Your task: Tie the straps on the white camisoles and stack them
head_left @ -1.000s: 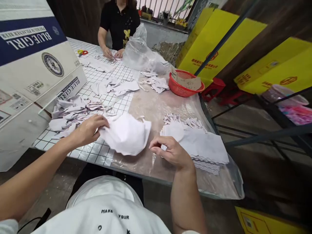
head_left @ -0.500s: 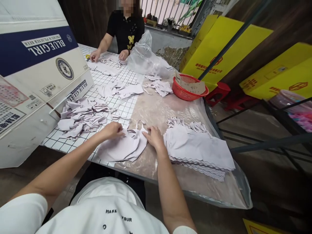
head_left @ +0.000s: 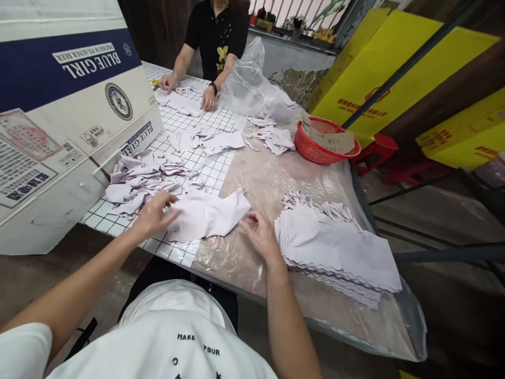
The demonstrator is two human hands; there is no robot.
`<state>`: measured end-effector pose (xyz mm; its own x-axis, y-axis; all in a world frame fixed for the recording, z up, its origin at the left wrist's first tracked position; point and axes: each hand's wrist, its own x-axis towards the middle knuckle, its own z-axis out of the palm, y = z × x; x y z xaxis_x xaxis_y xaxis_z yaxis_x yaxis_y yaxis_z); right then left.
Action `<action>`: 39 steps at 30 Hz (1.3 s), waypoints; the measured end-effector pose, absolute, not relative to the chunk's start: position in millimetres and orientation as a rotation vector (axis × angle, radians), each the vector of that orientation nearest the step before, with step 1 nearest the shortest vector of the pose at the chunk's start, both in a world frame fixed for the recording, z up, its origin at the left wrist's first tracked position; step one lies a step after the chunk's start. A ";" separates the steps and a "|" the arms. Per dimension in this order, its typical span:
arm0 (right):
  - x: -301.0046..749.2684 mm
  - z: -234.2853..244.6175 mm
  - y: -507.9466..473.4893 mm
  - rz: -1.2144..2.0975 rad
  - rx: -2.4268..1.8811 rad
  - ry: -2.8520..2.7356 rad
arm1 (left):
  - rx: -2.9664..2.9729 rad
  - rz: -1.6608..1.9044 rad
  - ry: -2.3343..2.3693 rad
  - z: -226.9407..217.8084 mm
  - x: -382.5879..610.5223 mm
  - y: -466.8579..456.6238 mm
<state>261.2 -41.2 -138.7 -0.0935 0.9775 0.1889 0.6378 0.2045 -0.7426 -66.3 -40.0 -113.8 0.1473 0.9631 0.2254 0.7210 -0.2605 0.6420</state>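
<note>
A white cloth piece (head_left: 209, 215) lies flat on the table (head_left: 260, 173) in front of me. My left hand (head_left: 154, 215) rests on its left edge, fingers pinching the fabric. My right hand (head_left: 260, 234) hovers just right of the cloth, fingers loosely curled and apart, holding nothing. A neat stack of the same cloth pieces (head_left: 339, 250) sits to the right of that hand. A loose heap of crumpled white pieces (head_left: 144, 176) lies beyond my left hand.
A large cardboard box (head_left: 59, 121) leans at the left. A red basket (head_left: 327, 142) with a card, a clear plastic bag (head_left: 252, 89) and more cloth pieces (head_left: 209, 139) lie farther back. A person in black (head_left: 216, 37) works at the far end. Yellow boxes (head_left: 386, 68) stand right.
The cloth piece has been spread flat on the table. My left hand shifted left to its edge, and my right hand drew back off it toward the stack.
</note>
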 end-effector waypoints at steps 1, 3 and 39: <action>254.9 -142.1 -49.9 0.651 -1.496 -1.903 | 2.177 0.819 1.492 -121.1 -64.8 -56.2; 240.4 -148.7 -61.9 0.566 -1.500 -2.049 | 2.353 0.716 1.359 -134.5 -60.0 -82.3; 213.6 -108.7 -44.7 0.113 -1.938 -1.846 | 1.507 1.239 1.524 -15.8 -11.7 -72.1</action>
<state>213.6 -44.7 -108.7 0.0967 0.9634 0.2499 0.9259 0.0050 -0.3777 -11.7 -72.1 -15.8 -0.1242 0.9787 0.1634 0.3600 -0.1091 0.9266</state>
